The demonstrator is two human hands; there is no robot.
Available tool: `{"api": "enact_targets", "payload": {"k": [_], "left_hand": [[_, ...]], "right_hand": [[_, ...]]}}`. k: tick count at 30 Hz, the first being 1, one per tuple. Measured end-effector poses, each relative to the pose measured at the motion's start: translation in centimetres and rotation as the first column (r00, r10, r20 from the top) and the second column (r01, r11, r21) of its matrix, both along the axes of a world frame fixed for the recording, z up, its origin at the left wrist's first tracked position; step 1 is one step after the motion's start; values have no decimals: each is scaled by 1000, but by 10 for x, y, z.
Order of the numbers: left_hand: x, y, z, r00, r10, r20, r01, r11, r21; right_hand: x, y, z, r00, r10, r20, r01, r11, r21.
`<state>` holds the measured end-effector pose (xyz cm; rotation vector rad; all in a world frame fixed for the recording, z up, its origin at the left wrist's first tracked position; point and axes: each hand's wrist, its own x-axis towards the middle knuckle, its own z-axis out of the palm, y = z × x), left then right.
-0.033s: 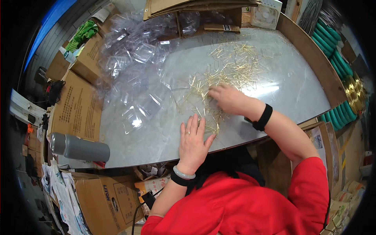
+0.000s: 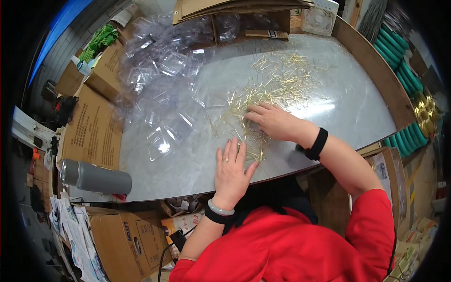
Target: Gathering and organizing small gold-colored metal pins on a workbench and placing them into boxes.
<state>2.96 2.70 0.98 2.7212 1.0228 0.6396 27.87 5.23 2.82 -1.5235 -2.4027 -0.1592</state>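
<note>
Thin gold wire pieces [image 2: 287,82], many of them bent, lie in a loose, tangled heap across the middle of the grey table [image 2: 361,105]. My right hand [image 2: 275,121] is at the near side of this heap, palm down, its fingers reaching over the wires. They look apart and a little bent; the thumb is hidden. My left hand [image 2: 233,171] rests flat near the table's front edge with its fingers stretched out. A few wires lie beside its fingertips and between the two hands. I see nothing held in it.
Clear plastic shells [image 2: 164,94] are piled on the table's left side. A grey bottle [image 2: 96,177] lies at the front left corner, near a cardboard box [image 2: 91,129]. At the back stand an open carton [image 2: 253,21] and a white fan [image 2: 318,18]. A wooden board [image 2: 376,68] edges the right.
My right hand has shifted slightly to the left over the wires. The left hand stays where it was.
</note>
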Motion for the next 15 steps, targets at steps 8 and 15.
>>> {"api": "enact_targets", "payload": {"k": [8, 15], "left_hand": [[-2, -4, -1, 999, 10, 32, -9, 999, -32], [-1, -3, 2, 994, -34, -99, 37, 999, 25]], "right_hand": [[-18, -61, 17, 981, -53, -188, 25, 988, -150], [-21, -46, 26, 977, 35, -210, -101, 944, -314]]}}
